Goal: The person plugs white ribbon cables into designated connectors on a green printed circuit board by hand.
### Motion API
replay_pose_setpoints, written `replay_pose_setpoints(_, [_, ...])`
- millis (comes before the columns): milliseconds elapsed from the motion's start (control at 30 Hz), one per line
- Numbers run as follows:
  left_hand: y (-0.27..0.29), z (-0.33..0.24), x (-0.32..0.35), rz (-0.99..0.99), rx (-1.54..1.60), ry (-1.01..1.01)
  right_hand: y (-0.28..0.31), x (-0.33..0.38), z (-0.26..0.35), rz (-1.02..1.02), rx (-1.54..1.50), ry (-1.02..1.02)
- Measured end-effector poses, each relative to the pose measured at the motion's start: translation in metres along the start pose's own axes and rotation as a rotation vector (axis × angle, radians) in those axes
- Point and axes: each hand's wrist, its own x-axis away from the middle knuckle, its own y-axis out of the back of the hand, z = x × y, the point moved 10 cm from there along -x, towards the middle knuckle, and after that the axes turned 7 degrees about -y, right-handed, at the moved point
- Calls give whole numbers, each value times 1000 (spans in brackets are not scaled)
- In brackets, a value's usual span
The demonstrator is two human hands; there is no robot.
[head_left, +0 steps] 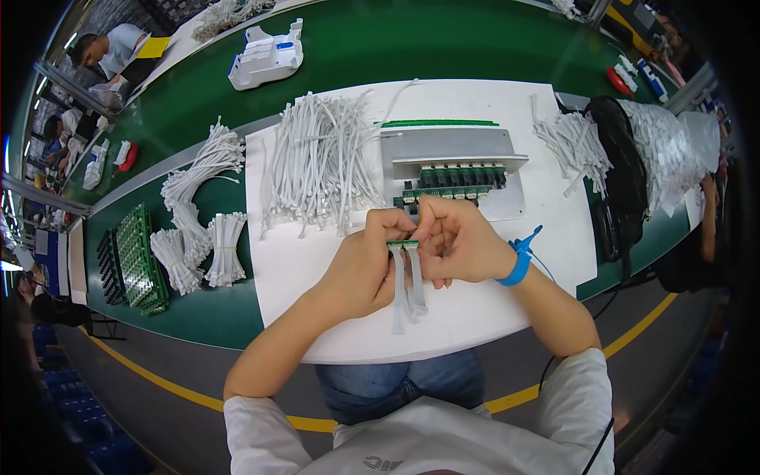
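Observation:
Over the front part of a white sheet (pixel 348 340), my two hands meet around a small green circuit board (pixel 403 245). My left hand (pixel 356 273) is closed on the board's left side. The fingers of my right hand (pixel 459 241) pinch at its right end; a blue strap (pixel 517 265) circles that wrist. Two flat whitish cables (pixel 399 297) hang down from the board. Just beyond my hands stands a metal fixture (pixel 467 146) holding a row of green boards with black connectors (pixel 463 176). What lies between my fingertips is partly hidden.
A large heap of white cables (pixel 321 158) lies left of the fixture, with cable bundles (pixel 227 249) and stacked green boards (pixel 141 261) farther left. On the right are loose white cables (pixel 574 146), a black bag (pixel 609 150) and clear plastic bags (pixel 657 150). A white plastic housing (pixel 269 55) sits behind.

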Motion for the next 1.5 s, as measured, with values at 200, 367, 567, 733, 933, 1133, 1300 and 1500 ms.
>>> replay_pose_setpoints(200, [1,0,-2,-21,-106,15,4,0,0,-45,11,68])
replay_pose_setpoints(367, [5,-10,-4,-28,-347,-73,8,1,4,-128,135,115])
replay_pose_setpoints(567, [5,-19,-7,-62,-459,-133,11,5,13,-218,318,300])
replay_pose_setpoints(733, [5,-17,-10,-44,-512,-108,12,7,16,-242,391,361])
replay_pose_setpoints(933, [7,-21,-11,-42,-531,-92,12,5,13,-226,354,350])
replay_pose_setpoints(1133, [8,-21,-9,-40,-515,-151,11,6,12,-247,353,303])
replay_pose_setpoints(1300, [7,-23,-8,7,-488,-227,8,7,16,-229,377,331])
replay_pose_setpoints(1500, [4,-28,-12,29,-634,-231,10,10,17,-299,494,371])
